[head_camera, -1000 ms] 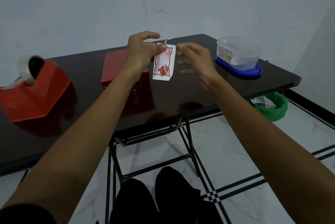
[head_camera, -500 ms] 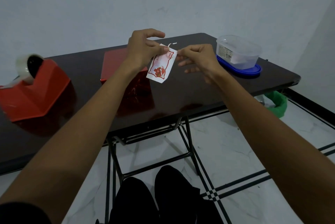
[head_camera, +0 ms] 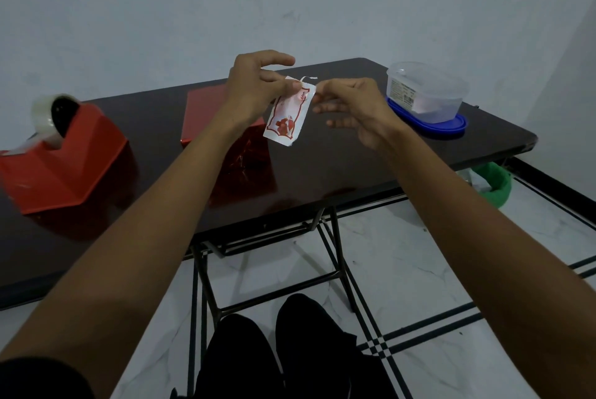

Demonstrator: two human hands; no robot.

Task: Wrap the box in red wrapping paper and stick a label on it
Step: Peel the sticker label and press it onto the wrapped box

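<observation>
Above your dark-trousered knees, both forearms reach over the table's near edge, keeping the label hanging clear of the glossy top while you work on it. Your left hand pinches its upper corner between thumb and forefinger, the other fingers spread. Your right hand nips the opposite top corner with curled fingertips. That grip looks meant for peeling the backing, where a thin white strip curls upward. The label is a small white paper rectangle, slightly bowed, with a red scalloped border and a red motif. Just beyond it the box sits on the dark table, already wrapped in shiny red paper and ready for the sticker. Farther left stands an angular red dispenser carrying a tape roll. Far right, a clear plastic tub rests on a blue lid.
</observation>
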